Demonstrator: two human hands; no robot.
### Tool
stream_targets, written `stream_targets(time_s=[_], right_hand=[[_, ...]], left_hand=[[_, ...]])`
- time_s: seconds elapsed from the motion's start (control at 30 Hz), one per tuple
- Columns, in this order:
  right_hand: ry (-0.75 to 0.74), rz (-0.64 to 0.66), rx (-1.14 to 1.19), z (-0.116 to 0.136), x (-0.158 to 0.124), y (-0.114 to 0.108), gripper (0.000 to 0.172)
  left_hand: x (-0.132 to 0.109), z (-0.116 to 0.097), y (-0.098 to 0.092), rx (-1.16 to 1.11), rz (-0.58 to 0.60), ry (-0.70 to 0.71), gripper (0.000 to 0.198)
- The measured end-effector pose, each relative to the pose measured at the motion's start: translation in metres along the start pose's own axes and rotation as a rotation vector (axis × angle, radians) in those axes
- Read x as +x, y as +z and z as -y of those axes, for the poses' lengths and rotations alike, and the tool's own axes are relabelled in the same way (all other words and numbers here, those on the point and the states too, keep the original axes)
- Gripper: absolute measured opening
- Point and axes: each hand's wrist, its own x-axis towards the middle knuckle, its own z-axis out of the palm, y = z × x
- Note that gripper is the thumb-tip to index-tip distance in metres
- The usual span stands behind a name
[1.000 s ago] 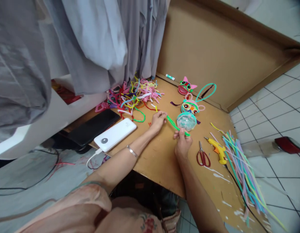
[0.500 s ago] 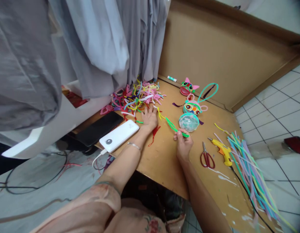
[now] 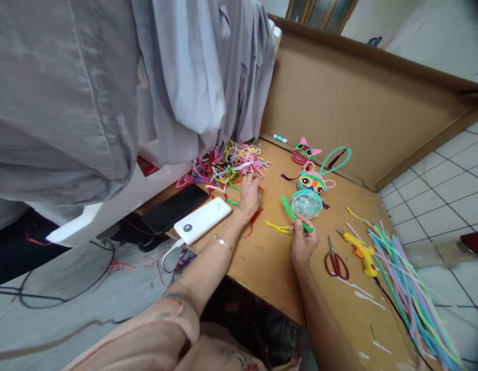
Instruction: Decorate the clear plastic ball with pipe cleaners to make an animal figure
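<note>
Green pipe cleaner point(image 3: 290, 212), pinched off-centre by right hand point(image 3: 303, 245), longer part forward

Left arm point(image 3: 211, 260) stretched forward, left grip point(image 3: 250, 196) palm-down, lightly curled; right grip point(image 3: 303, 241) pinched closed.

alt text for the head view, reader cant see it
A person's right hand holds a bent green pipe cleaner above a brown table, with the left hand at the edge of a tangled, colorful pile. Red-handled scissors and a yellow glue gun lie to the right.
</note>
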Motion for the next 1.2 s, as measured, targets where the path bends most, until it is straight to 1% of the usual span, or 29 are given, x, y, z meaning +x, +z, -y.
stream_targets(time_s=[0.03, 0.07, 0.13, 0.17, 0.2, 0.23, 0.3, 0.33, 0.4, 0.43, 0.5, 0.57, 0.7, 0.83, 0.9, 0.93, 1.0, 1.03, 1.1, 1.2], right_hand=[[-0.014, -0.002, -0.004, 0.0, -0.001, -0.001, 0.034], [-0.031, 0.002, -0.011, 0.001, -0.002, -0.001, 0.033], [-0.054, 0.032, -0.029, 0.002, -0.004, 0.0, 0.031], [-0.054, 0.053, -0.027, 0.002, -0.005, 0.0, 0.03], [-0.041, 0.081, -0.01, 0.002, -0.006, 0.002, 0.029], [-0.015, 0.111, 0.025, 0.002, -0.006, 0.003, 0.029], [0.068, 0.168, 0.143, 0.003, -0.006, 0.004, 0.03], [0.111, 0.182, 0.213, 0.004, -0.005, 0.004, 0.031], [0.184, 0.184, 0.337, 0.006, -0.001, 0.001, 0.033], [0.211, 0.168, 0.387, 0.007, 0.002, -0.001, 0.035], [0.252, 0.132, 0.465, 0.01, 0.008, -0.007, 0.037], [0.278, 0.105, 0.523, 0.011, 0.014, -0.016, 0.039], [0.321, 0.095, 0.596, 0.007, 0.025, -0.032, 0.041], [0.376, 0.113, 0.597, 0.003, 0.029, -0.036, 0.039], [0.4, 0.141, 0.58, 0.004, 0.027, -0.034, 0.037], [0.411, 0.14, 0.584, 0.005, 0.025, -0.033, 0.035], [0.433, 0.132, 0.598, 0.007, 0.023, -0.03, 0.032], [0.441, 0.128, 0.591, 0.008, 0.022, -0.03, 0.03], [0.447, 0.125, 0.585, 0.008, 0.021, -0.03, 0.027], [0.45, 0.131, 0.606, 0.006, 0.021, -0.031, 0.027]], left_hand=[[-0.001, -0.002, 0.0, -0.016, -0.039, 0.005, 0.053], [-0.004, -0.005, -0.002, -0.005, -0.055, -0.01, 0.057], [-0.012, -0.016, -0.007, 0.046, -0.032, -0.048, 0.062], [-0.017, -0.023, -0.011, 0.065, 0.004, -0.045, 0.06], [-0.024, -0.031, -0.016, 0.066, 0.054, -0.008, 0.057], [-0.031, -0.04, -0.021, 0.058, 0.124, 0.064, 0.05], [-0.046, -0.055, -0.031, 0.046, 0.289, 0.218, 0.036], [-0.054, -0.061, -0.035, 0.049, 0.389, 0.271, 0.033], [-0.067, -0.068, -0.04, 0.07, 0.564, 0.305, 0.035], [-0.073, -0.068, -0.042, 0.088, 0.624, 0.291, 0.035], [-0.081, -0.066, -0.046, 0.125, 0.678, 0.233, 0.033], [-0.087, -0.061, -0.051, 0.137, 0.677, 0.188, 0.032], [-0.094, -0.051, -0.061, 0.072, 0.64, 0.171, 0.035], [-0.099, -0.047, -0.062, -0.045, 0.591, 0.168, 0.032], [-0.1, -0.047, -0.057, -0.116, 0.523, 0.121, 0.027], [-0.099, -0.047, -0.053, -0.16, 0.482, 0.072, 0.026], [-0.096, -0.048, -0.044, -0.272, 0.415, -0.06, 0.027], [-0.093, -0.049, -0.038, -0.339, 0.401, -0.133, 0.029], [-0.087, -0.052, -0.027, -0.492, 0.412, -0.254, 0.027], [-0.078, -0.06, -0.012, -0.76, 0.516, -0.358, 0.018]])
